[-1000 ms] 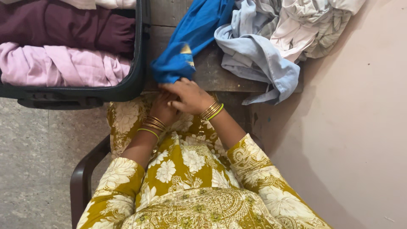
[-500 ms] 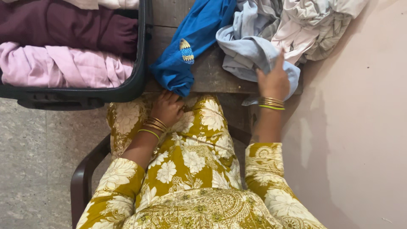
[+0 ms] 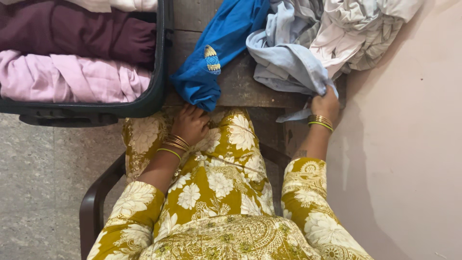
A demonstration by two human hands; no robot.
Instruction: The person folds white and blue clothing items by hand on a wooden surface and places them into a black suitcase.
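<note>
right hand (image 3: 325, 103) fingers curled, gripping hem of pale blue shirt (image 3: 288, 65) at wooden table (image 3: 240, 86) edge | shirt runs up-left from fingers | left hand (image 3: 191, 123) loosely curled on lap, just below blue garment (image 3: 211, 58)

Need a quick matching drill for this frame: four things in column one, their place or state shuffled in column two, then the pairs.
1. right hand
2. left hand
3. pink cloth
4. blue garment

A. folded inside the open suitcase
B. resting on the lap, just below the blue garment
C. lying across the wooden table
D. gripping the pale blue shirt at the table edge

Pairs: 1-D, 2-B, 3-A, 4-C
</note>
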